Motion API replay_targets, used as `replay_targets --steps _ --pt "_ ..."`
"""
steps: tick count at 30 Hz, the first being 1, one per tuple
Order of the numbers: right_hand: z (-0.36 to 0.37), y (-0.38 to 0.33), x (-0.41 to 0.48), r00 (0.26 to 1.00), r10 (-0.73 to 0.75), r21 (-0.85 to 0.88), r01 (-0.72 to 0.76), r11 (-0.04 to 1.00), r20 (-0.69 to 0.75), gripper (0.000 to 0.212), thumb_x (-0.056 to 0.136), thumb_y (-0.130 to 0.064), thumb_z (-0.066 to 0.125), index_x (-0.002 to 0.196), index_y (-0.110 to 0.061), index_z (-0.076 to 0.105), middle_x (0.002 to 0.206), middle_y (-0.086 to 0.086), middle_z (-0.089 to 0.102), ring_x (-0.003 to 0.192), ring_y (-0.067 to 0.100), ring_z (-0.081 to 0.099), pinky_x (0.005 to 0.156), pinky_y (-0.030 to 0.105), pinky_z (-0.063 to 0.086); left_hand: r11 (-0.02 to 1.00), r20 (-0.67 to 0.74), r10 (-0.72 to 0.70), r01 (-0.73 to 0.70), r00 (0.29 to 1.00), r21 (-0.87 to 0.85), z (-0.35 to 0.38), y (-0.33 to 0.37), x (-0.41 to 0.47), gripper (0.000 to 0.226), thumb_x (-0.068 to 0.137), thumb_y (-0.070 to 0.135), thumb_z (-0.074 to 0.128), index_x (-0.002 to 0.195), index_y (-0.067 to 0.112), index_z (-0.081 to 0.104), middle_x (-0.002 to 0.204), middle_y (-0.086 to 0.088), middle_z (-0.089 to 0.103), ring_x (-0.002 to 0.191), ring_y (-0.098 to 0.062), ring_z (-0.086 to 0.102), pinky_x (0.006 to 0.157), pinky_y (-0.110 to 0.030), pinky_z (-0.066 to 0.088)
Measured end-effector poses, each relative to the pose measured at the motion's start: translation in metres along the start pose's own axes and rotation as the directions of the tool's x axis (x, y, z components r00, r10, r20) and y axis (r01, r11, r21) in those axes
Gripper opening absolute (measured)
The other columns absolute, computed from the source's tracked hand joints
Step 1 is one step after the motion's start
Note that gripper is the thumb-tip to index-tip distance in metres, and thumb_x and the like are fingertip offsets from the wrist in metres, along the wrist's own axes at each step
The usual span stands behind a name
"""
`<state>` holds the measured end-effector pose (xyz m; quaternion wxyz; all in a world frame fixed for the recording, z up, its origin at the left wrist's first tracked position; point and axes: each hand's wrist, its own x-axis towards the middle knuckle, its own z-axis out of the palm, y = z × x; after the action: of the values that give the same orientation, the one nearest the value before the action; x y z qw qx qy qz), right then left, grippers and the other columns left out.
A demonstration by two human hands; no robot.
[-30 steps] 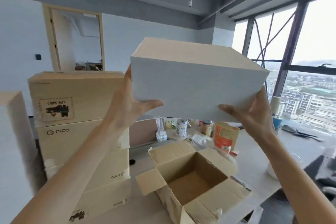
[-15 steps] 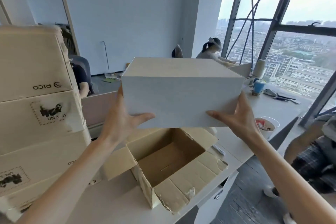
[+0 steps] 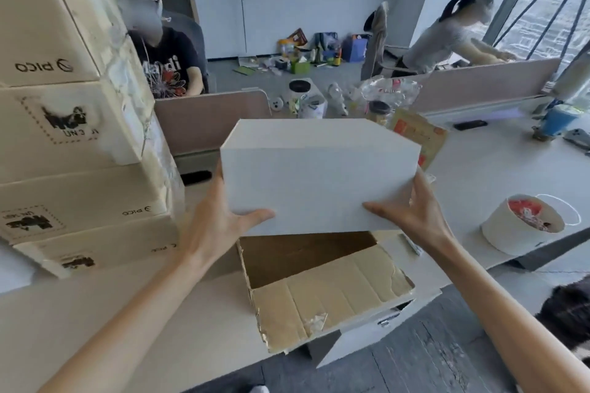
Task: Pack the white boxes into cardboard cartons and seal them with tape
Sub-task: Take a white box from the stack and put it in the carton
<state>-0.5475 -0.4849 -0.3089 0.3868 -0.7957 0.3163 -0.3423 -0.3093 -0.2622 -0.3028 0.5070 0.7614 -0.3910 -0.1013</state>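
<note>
I hold a plain white box [image 3: 319, 175] level in the air between both hands. My left hand [image 3: 220, 220] grips its left end, thumb lying across the lower front face. My right hand [image 3: 412, 217] grips the right end the same way. The box hangs just above an open brown cardboard carton [image 3: 332, 293] that stands at the desk's front edge with its flaps spread. The carton's inside, where I can see it, holds nothing. The box hides the carton's far half.
A tall stack of printed cardboard cartons [image 3: 64, 137] fills the left of the white desk [image 3: 127, 313]. A round white tub [image 3: 520, 226] sits at right. Jars, packets and a blue object [image 3: 558, 121] line the divider [image 3: 210, 118]. Two people sit beyond it.
The white box has come down from head height to just above the open carton. My view has tilted down toward the desk.
</note>
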Motion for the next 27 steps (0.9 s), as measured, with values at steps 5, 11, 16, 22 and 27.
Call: replay_targets --steps 5,11,16,22,27 --pt "-0.011 0.042 0.022 0.983 -0.041 0.061 0.03 0.998 0.177 0.091 0.062 -0.04 0.091 0.139 -0.023 0.045 0.128 -0.019 0.055 0.116 -0.009 0.048 0.095 0.011 0.041 0.995 -0.1 -0.088 0.084 0.991 -0.047 0.046 -0.002 -0.029 0.086 0.062 0.026 0.091 0.132 0.013 0.044 0.121 0.004 0.061 0.111 -0.001 0.057 0.084 -0.013 0.05" --pt "-0.007 0.067 0.046 0.929 -0.067 0.092 0.036 0.995 0.364 0.09 0.068 -0.033 0.089 0.144 -0.035 0.04 0.125 -0.024 0.057 0.118 -0.003 0.05 0.096 0.023 0.045 0.958 -0.171 -0.278 0.259 0.945 -0.125 0.085 -0.007 -0.059 0.072 0.068 0.018 0.088 0.125 0.031 0.045 0.113 0.027 0.061 0.109 0.008 0.056 0.091 -0.017 0.05" --pt "0.004 0.067 0.059 0.914 -0.093 0.074 0.069 0.995 0.394 0.095 0.071 -0.032 0.088 0.149 -0.034 0.034 0.122 -0.04 0.047 0.113 -0.024 0.041 0.086 -0.003 0.033 0.926 -0.259 -0.376 0.352 0.89 -0.136 0.087 -0.017 -0.07 0.07 0.068 0.019 0.087 0.114 0.042 0.039 0.111 0.026 0.056 0.096 0.023 0.052 0.075 -0.005 0.045" --pt "0.028 0.077 0.059 0.913 -0.02 0.002 0.021 1.0 0.406 0.085 0.072 -0.026 0.088 0.139 -0.023 0.036 0.115 -0.024 0.051 0.105 0.007 0.055 0.086 0.024 0.047 0.913 -0.232 -0.409 0.4 0.883 -0.083 0.077 -0.044 -0.064 0.074 0.063 0.04 0.089 0.118 0.04 0.04 0.117 0.018 0.058 0.107 0.007 0.055 0.088 -0.028 0.052" --pt "0.051 0.106 0.05 0.921 0.121 -0.148 -0.07 0.987 0.37 0.07 0.072 -0.019 0.087 0.112 -0.015 0.03 0.108 0.0 0.045 0.1 0.023 0.051 0.079 0.03 0.04 0.923 -0.171 -0.378 0.385 0.91 0.012 0.087 -0.087 -0.052 0.074 0.064 0.048 0.087 0.119 0.043 0.039 0.12 0.007 0.056 0.111 -0.011 0.055 0.091 -0.034 0.05"
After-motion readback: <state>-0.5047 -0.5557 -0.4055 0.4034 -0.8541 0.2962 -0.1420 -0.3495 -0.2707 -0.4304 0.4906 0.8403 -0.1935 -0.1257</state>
